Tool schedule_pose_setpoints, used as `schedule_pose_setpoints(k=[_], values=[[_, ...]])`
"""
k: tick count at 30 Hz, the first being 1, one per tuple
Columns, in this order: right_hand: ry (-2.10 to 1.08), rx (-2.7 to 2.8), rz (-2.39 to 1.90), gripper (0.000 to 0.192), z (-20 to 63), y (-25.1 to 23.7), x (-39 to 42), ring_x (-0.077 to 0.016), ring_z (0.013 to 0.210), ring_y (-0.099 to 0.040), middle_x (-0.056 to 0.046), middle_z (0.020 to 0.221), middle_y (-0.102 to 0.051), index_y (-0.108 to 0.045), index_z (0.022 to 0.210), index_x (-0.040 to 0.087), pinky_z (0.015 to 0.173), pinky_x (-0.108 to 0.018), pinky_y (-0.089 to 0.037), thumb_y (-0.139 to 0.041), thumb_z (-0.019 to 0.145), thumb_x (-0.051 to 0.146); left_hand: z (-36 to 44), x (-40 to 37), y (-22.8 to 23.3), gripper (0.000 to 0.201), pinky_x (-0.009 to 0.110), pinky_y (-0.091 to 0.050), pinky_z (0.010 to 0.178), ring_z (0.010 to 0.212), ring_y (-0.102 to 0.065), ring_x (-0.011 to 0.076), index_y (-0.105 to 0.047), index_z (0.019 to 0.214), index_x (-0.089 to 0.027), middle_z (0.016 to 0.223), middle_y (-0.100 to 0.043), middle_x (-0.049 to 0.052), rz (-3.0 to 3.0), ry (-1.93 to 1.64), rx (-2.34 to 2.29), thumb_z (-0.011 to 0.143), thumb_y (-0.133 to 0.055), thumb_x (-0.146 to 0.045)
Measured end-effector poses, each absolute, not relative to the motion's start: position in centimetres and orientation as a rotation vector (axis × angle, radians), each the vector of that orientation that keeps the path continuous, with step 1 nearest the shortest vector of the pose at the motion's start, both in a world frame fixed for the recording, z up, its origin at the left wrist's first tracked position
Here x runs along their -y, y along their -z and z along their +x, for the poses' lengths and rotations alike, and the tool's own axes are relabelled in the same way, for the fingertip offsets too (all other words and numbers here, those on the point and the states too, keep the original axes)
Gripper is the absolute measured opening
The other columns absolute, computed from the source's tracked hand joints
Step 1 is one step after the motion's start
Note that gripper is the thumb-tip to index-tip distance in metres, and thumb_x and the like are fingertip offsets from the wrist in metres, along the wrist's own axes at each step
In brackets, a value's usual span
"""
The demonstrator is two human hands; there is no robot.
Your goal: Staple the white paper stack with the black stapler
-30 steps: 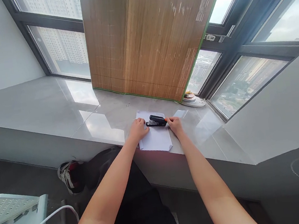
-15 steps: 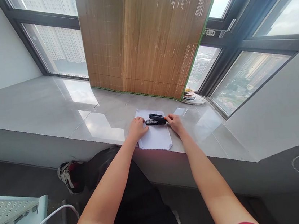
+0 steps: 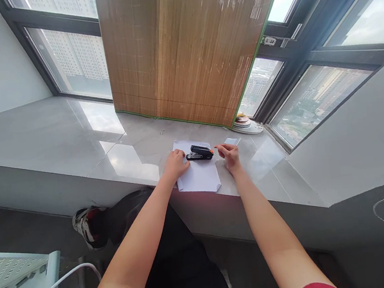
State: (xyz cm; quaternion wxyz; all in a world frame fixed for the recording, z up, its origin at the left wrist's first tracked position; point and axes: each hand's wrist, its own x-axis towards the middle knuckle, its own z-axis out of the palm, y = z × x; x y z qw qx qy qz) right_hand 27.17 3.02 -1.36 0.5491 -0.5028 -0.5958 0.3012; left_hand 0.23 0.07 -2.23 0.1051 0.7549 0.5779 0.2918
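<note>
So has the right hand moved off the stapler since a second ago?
Yes. The right hand touched the stapler's orange end earlier; now it has pulled back to the right, apart from it, toward the small paper slip. The stapler lies on the white sheet.

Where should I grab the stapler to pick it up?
Grab the stapler around its middle, coming from above, thumb on the near long side and fingers on the far one. It lies flat on the paper, long and narrow, so those sides are easiest to pinch. The right hand is just off its orange end; the left hand rests on the paper.
</note>
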Motion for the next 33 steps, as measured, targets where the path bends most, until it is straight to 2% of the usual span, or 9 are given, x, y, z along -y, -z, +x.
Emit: schedule_pose_setpoints(k=[8,14,18,23,26,28,30,33], values=[[-0.719,1.502,-1.213,0.028,27.36,1.64,-3.25,-0.0142,0.057,-0.042,0.002,0.053,-0.051,-0.077,0.068,0.02,0.057,-0.031,-0.031,-0.069,0.077,0.046,0.27,-0.15,2.29,0.021,0.047,-0.048,0.105,0.122,-0.063,0.0383,-0.074,0.11,-0.019,0.124,-0.071,0.019,2.205,-0.904,-1.669,0.09,-0.069,-0.023],[-0.689,1.533,-1.248,0.038,27.25,1.82,-3.26,-0.0116,0.052,-0.036,0.004,0.048,-0.045,-0.056,0.051,0.022,0.054,-0.03,-0.028,-0.068,0.078,0.046,0.23,-0.33,2.58,0.02,0.048,-0.048,0.106,0.122,-0.063,0.0385,-0.074,0.106,-0.021,0.123,-0.071,0.019,2.166,-0.95,-1.642,0.087,-0.072,-0.023],[-0.686,1.518,-1.264,0.039,27.08,1.96,-3.49,-0.0111,0.051,-0.034,0.004,0.047,-0.043,-0.051,0.05,0.023,0.052,-0.029,-0.027,-0.068,0.077,0.046,0.21,-0.4,2.58,0.018,0.046,-0.047,0.107,0.123,-0.062,0.0376,-0.07,0.107,-0.021,0.124,-0.07,0.018,2.178,-0.91,-1.655,0.089,-0.07,-0.024],[-0.714,1.489,-1.271,0.039,26.92,2.04,-3.68,-0.011,0.05,-0.033,0.005,0.047,-0.041,-0.049,0.048,0.023,0.053,-0.03,-0.025,-0.07,0.075,0.043,0.15,-0.33,2.41,0.041,0.042,-0.047,0.106,0.128,-0.061,0.0347,-0.058,0.122,-0.022,0.13,-0.067,0.016,2.067,-0.909,-1.7,0.085,-0.075,-0.024],[-0.753,1.49,-1.264,0.039,26.95,1.99,-3.57,-0.0112,0.051,-0.033,0.005,0.047,-0.041,-0.049,0.05,0.023,0.053,-0.03,-0.026,-0.07,0.076,0.042,0.11,-0.26,2.36,0.046,0.04,-0.047,0.103,0.129,-0.061,0.033,-0.052,0.122,-0.024,0.133,-0.066,0.014,1.987,-0.916,-1.712,0.084,-0.077,-0.025],[-0.721,1.517,-1.252,0.038,26.99,1.88,-3.47,-0.0124,0.052,-0.036,0.005,0.049,-0.043,-0.051,0.052,0.024,0.054,-0.031,-0.03,-0.069,0.079,0.044,0.09,-0.25,2.38,0.044,0.039,-0.047,0.102,0.128,-0.061,0.033,-0.051,0.119,-0.024,0.131,-0.067,0.014,1.976,-0.91,-1.709,0.084,-0.078,-0.025],[-0.643,1.556,-1.226,0.035,26.95,1.71,-3.41,-0.0151,0.058,-0.046,0.002,0.057,-0.054,-0.062,0.062,0.023,0.058,-0.031,-0.037,-0.068,0.083,0.049,0.1,-0.29,2.44,0.042,0.039,-0.048,0.101,0.128,-0.061,0.033,-0.05,0.116,-0.025,0.129,-0.067,0.013,1.981,-0.918,-1.705,0.084,-0.077,-0.025],[-0.537,1.637,-1.178,0.037,26.54,1.42,-3.41,-0.0221,0.085,-0.065,-0.006,0.095,-0.076,-0.077,0.096,0.023,0.072,-0.033,-0.049,-0.071,0.085,0.058,0.08,-0.42,2.57,0.041,0.039,-0.049,0.1,0.126,-0.062,0.0328,-0.05,0.114,-0.025,0.126,-0.068,0.012,1.983,-0.945,-1.708,0.083,-0.077,-0.024]])
